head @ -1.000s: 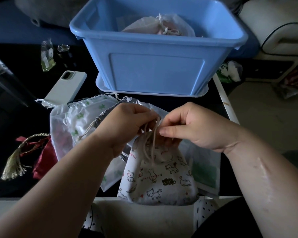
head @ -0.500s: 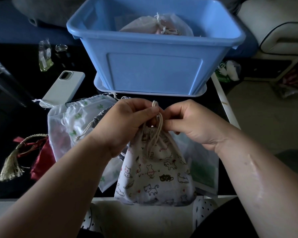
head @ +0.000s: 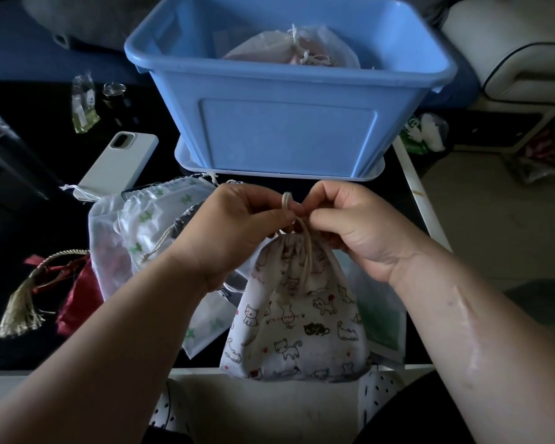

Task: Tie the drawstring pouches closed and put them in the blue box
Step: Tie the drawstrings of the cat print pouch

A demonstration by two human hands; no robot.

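A dark surface (head: 29, 219) is seen from above, with a blue box (head: 285, 133) set at its far side. Inside the box, pale tied pouches (head: 289, 49) with knotted cords are glimpsed, so part of the task appears done. At the near edge, a cat-print pouch (head: 295, 322) is held upright by its gathered neck. To its left, a pile of pale pouches (head: 148, 225) and a red tasselled pouch (head: 74, 299) are seen lying outside the box, seemingly yet to be tied. The left hand (head: 237, 225) and right hand (head: 356, 225) are curled close together above the neck. Each pinches the cream drawstring (head: 306, 251), and a loop of it is raised between them. The knot is judged to be under way, not finished. How many pouches lie in the box cannot be told. The knot itself is hidden by the fingers, and the scene is dimly lit.
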